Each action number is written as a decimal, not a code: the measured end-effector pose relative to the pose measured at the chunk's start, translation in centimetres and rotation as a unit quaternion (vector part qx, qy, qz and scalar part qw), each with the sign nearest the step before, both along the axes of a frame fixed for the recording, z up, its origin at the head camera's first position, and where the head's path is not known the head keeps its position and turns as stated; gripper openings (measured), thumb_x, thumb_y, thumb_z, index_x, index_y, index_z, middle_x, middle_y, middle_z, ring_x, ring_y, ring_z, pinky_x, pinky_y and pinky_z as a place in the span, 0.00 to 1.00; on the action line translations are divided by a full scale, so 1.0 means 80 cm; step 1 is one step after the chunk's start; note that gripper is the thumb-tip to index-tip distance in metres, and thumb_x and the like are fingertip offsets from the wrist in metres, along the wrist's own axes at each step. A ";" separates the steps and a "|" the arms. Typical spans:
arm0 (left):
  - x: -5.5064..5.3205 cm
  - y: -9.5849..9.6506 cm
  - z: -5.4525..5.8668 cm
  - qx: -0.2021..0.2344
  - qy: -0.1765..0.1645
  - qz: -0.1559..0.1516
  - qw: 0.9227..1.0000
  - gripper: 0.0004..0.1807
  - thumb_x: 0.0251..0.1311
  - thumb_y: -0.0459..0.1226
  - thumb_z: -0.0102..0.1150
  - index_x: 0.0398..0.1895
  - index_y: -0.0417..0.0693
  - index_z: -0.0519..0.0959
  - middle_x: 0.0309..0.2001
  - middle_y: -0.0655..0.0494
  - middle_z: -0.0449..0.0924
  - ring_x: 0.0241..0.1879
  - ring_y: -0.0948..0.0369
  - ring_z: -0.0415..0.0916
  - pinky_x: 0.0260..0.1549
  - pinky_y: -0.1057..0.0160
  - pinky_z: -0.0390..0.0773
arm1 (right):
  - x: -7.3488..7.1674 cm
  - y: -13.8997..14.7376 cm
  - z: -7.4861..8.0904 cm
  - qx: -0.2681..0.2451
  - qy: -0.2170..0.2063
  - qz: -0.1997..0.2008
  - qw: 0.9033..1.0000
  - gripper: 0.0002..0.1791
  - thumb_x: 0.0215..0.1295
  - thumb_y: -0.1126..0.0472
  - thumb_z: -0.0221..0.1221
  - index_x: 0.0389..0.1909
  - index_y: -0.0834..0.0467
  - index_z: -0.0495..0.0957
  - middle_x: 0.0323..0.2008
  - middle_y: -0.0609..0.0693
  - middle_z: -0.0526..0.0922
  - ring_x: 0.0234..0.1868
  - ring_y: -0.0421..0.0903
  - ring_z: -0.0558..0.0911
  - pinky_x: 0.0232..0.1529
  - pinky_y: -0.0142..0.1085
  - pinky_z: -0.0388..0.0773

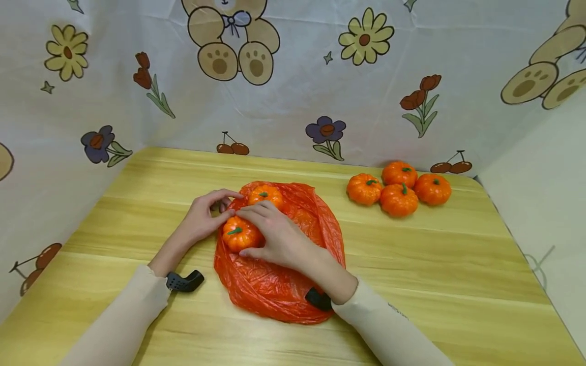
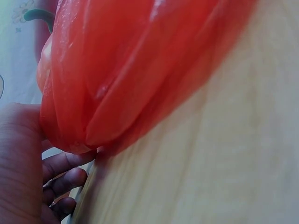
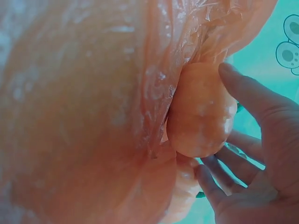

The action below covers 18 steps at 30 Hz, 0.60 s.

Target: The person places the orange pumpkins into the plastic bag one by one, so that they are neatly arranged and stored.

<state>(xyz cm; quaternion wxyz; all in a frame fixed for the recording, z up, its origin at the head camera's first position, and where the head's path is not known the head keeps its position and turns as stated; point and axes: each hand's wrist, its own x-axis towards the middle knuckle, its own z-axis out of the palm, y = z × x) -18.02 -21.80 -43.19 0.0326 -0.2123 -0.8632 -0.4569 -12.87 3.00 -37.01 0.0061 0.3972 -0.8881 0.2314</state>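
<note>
A red plastic bag [image 1: 274, 290] lies spread on the table with its mouth open. Two small orange toy pumpkins [image 1: 239, 235] with green stems sit at its left side. Around the nearer pumpkin [image 3: 203, 109] my right hand [image 1: 281, 235] curls, thumb on the near side and fingers over the far side. My left hand [image 1: 203, 216] is at the bag's left edge, its thumb and fingers bent round the plastic. In the left wrist view, fingertips touch the bag's [image 2: 117, 84] lower edge, while the bag hides part of the hand.
Several more orange pumpkins [image 1: 399, 200] stand in a cluster at the back right of the wooden table [image 1: 435, 264]. A patterned cloth [image 1: 284, 107] hangs behind the table's far edge. Black wrist cameras [image 1: 185, 281] are strapped on both forearms.
</note>
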 end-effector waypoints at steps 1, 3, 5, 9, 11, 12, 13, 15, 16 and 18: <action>0.000 0.000 0.000 0.000 0.000 0.000 1.000 0.21 0.67 0.30 0.66 0.60 0.59 0.85 0.38 0.56 0.81 0.35 0.58 0.73 0.35 0.67 0.73 | 0.000 0.000 0.000 -0.002 -0.001 0.003 1.000 0.44 0.60 0.44 0.76 0.74 0.54 0.72 0.70 0.47 0.76 0.72 0.46 0.70 0.72 0.41 0.71; 0.001 0.000 0.002 0.000 0.000 -0.001 1.000 0.20 0.67 0.30 0.66 0.60 0.58 0.85 0.38 0.56 0.81 0.35 0.58 0.73 0.35 0.67 0.73 | 0.001 0.001 0.001 -0.009 -0.005 0.008 1.000 0.45 0.59 0.43 0.76 0.75 0.54 0.72 0.70 0.47 0.76 0.73 0.47 0.69 0.73 0.42 0.70; 0.001 0.000 0.003 -0.002 -0.001 -0.001 1.000 0.20 0.67 0.31 0.66 0.60 0.58 0.85 0.38 0.56 0.81 0.35 0.58 0.73 0.35 0.67 0.73 | 0.002 0.003 0.003 -0.021 -0.014 0.013 1.000 0.45 0.59 0.44 0.77 0.75 0.54 0.72 0.70 0.47 0.76 0.73 0.47 0.69 0.74 0.43 0.69; 0.002 0.001 0.004 -0.005 0.001 -0.005 1.000 0.20 0.68 0.31 0.66 0.60 0.58 0.85 0.38 0.57 0.81 0.35 0.58 0.73 0.35 0.67 0.72 | 0.005 0.007 0.007 -0.052 -0.038 0.017 0.998 0.45 0.59 0.44 0.77 0.75 0.53 0.72 0.71 0.46 0.76 0.75 0.47 0.68 0.77 0.47 0.65; 0.001 0.001 0.004 -0.004 0.003 -0.007 1.000 0.19 0.68 0.32 0.66 0.60 0.58 0.85 0.37 0.57 0.81 0.34 0.58 0.73 0.35 0.67 0.73 | 0.005 0.008 0.009 -0.066 -0.047 0.019 0.997 0.44 0.59 0.44 0.77 0.75 0.52 0.72 0.71 0.46 0.76 0.75 0.47 0.68 0.77 0.48 0.64; 0.001 0.002 0.005 -0.003 0.005 -0.007 1.000 0.19 0.68 0.32 0.66 0.59 0.58 0.85 0.37 0.57 0.81 0.34 0.58 0.73 0.35 0.67 0.73 | 0.005 0.009 0.010 -0.073 -0.050 0.021 0.996 0.44 0.59 0.44 0.77 0.74 0.51 0.73 0.71 0.45 0.76 0.75 0.46 0.69 0.77 0.49 0.65; 0.001 0.002 0.004 -0.002 0.005 -0.007 1.000 0.18 0.69 0.33 0.66 0.59 0.58 0.85 0.37 0.57 0.80 0.33 0.58 0.73 0.34 0.67 0.73 | 0.005 0.010 0.011 -0.081 -0.054 0.022 0.995 0.43 0.59 0.44 0.77 0.74 0.51 0.73 0.70 0.45 0.77 0.74 0.46 0.70 0.76 0.49 0.66; 0.002 0.002 0.004 0.000 0.006 -0.007 1.000 0.18 0.69 0.33 0.67 0.59 0.57 0.85 0.37 0.57 0.80 0.33 0.58 0.73 0.34 0.67 0.73 | 0.004 0.013 0.015 -0.094 -0.060 0.021 0.994 0.41 0.60 0.44 0.76 0.73 0.51 0.74 0.69 0.45 0.77 0.72 0.44 0.71 0.74 0.48 0.67; 0.002 0.002 0.004 0.000 0.006 -0.006 1.000 0.18 0.69 0.33 0.67 0.59 0.57 0.85 0.37 0.56 0.80 0.33 0.58 0.73 0.34 0.67 0.73 | 0.003 0.016 0.017 -0.101 -0.063 0.019 0.993 0.40 0.60 0.45 0.76 0.72 0.51 0.75 0.68 0.45 0.78 0.71 0.44 0.71 0.74 0.48 0.68; 0.003 0.002 0.004 0.000 0.005 -0.004 1.000 0.17 0.69 0.33 0.67 0.58 0.57 0.85 0.37 0.56 0.80 0.34 0.58 0.73 0.34 0.66 0.72 | 0.001 0.022 0.023 -0.116 -0.067 0.012 0.991 0.39 0.61 0.46 0.76 0.71 0.51 0.75 0.67 0.45 0.79 0.70 0.43 0.72 0.72 0.47 0.70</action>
